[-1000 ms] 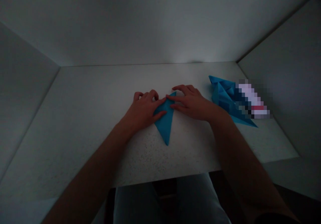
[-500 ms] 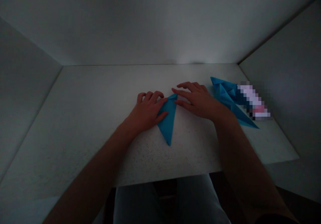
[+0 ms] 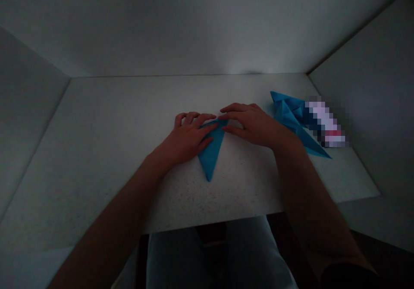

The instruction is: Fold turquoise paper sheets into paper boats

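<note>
A folded piece of blue paper (image 3: pixel 211 153) lies on the table between my hands, its narrow point toward me. My left hand (image 3: pixel 187 139) rests over its left side, index finger and thumb stretched apart on the paper, the other fingers bent beyond its top edge. From the right, my right hand (image 3: pixel 247 124) reaches to the top right corner. Its index fingertip touches the top edge, and the thumb tip is by the right edge, apart from the index. The paper's upper left part is hidden under my left hand.
More folded blue paper (image 3: pixel 289 114) with pointed ends lies on the right, behind my right forearm. Beside it is a blurred-out pale and pink item (image 3: pixel 326 123). White walls (image 3: pixel 187 26) enclose the table (image 3: pixel 113 151) at the back and sides; its front edge runs above my legs.
The blue paper has shifted slightly left and turned a little, its lower point swinging left. My right hand has moved left along the top edge, closer to my left hand.
</note>
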Demonstrator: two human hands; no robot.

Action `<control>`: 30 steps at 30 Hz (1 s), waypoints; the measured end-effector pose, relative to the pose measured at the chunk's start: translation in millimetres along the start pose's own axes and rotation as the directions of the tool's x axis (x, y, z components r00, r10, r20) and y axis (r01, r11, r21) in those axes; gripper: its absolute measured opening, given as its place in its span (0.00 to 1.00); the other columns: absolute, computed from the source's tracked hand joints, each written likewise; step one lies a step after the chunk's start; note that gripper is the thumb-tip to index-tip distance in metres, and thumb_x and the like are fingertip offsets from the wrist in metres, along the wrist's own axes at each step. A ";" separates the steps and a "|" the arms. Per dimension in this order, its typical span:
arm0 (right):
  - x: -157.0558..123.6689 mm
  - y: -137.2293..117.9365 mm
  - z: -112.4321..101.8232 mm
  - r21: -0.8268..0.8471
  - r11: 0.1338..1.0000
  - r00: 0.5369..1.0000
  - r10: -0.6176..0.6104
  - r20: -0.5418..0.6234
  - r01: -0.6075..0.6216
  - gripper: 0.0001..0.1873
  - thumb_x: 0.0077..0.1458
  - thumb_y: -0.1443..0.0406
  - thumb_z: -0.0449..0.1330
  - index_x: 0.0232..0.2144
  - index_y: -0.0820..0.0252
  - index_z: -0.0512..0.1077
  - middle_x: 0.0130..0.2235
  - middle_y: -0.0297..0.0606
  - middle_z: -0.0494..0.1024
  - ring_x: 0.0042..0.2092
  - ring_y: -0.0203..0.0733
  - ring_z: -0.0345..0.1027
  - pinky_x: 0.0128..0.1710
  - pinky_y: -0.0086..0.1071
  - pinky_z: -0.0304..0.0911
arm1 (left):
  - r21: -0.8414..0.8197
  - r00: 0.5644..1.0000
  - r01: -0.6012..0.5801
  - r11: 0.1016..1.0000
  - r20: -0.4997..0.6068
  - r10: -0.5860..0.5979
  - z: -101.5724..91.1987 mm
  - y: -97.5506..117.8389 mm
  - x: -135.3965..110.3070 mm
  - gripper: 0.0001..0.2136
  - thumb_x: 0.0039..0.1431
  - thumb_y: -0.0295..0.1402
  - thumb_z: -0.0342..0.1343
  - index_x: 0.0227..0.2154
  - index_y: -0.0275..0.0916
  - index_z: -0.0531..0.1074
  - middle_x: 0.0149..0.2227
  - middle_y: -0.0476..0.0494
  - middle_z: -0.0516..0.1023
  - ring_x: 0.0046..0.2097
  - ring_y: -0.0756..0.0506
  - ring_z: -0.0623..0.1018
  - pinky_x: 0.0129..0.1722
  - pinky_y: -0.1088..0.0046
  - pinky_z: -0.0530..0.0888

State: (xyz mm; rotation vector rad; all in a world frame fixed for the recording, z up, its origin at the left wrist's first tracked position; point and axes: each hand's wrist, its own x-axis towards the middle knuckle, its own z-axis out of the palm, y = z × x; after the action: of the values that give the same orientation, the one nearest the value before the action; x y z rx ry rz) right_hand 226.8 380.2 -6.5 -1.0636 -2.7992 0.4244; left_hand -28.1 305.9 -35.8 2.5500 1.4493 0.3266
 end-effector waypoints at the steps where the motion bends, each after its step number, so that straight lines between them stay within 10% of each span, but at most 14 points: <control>1: 3.5 -1.4 1.5 0.010 1.000 1.000 0.006 -0.014 -0.006 0.19 0.75 0.58 0.58 0.59 0.53 0.82 0.63 0.49 0.81 0.64 0.60 0.76 0.64 0.56 0.67 | -0.001 1.000 0.017 1.000 -0.025 -0.017 -2.6 -0.9 0.6 0.22 0.77 0.39 0.56 0.70 0.51 0.73 0.74 0.35 0.69 0.69 0.29 0.68 0.68 0.43 0.61; 5: 14.3 -3.7 9.9 0.049 0.999 0.998 0.027 -0.054 -0.024 0.12 0.70 0.64 0.62 0.50 0.57 0.83 0.55 0.50 0.82 0.56 0.57 0.78 0.58 0.48 0.69 | -0.043 0.973 0.196 0.980 -0.113 -0.200 -20.1 -6.9 1.6 0.21 0.69 0.42 0.65 0.60 0.40 0.76 0.60 0.30 0.77 0.58 0.32 0.77 0.60 0.50 0.68; 11: 13.1 -0.8 8.3 0.040 0.996 0.996 0.081 -0.027 -0.080 0.07 0.67 0.63 0.64 0.43 0.56 0.82 0.48 0.45 0.83 0.45 0.50 0.77 0.47 0.41 0.67 | -0.176 0.893 0.427 0.887 0.235 -0.383 -54.8 -29.3 -15.9 0.25 0.65 0.63 0.60 0.32 0.44 0.74 0.31 0.45 0.79 0.32 0.43 0.75 0.32 0.65 0.65; 20: 15.1 5.5 13.6 0.021 0.950 0.926 0.308 -0.220 -0.311 0.11 0.70 0.58 0.58 0.48 0.54 0.78 0.46 0.48 0.86 0.43 0.55 0.77 0.38 0.41 0.63 | -0.119 0.877 0.420 0.900 0.307 -0.369 -55.2 -32.2 -25.8 0.35 0.41 0.65 0.74 0.44 0.45 0.78 0.47 0.40 0.84 0.44 0.36 0.82 0.40 0.61 0.74; 30: 15.4 16.5 13.8 0.344 0.888 0.872 0.406 -0.275 -0.305 0.12 0.69 0.53 0.58 0.46 0.52 0.69 0.41 0.42 0.82 0.38 0.50 0.74 0.40 0.41 0.64 | -0.205 0.900 0.410 0.889 0.252 -0.357 -50.6 -33.1 -22.0 0.24 0.56 0.49 0.70 0.50 0.44 0.72 0.43 0.40 0.86 0.39 0.39 0.84 0.37 0.63 0.75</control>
State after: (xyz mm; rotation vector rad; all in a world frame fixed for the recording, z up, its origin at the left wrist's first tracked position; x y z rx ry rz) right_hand 222.9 399.3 -24.4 -1.4313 -2.1552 0.6011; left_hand -80.5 306.5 1.5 1.9721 1.6647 0.1625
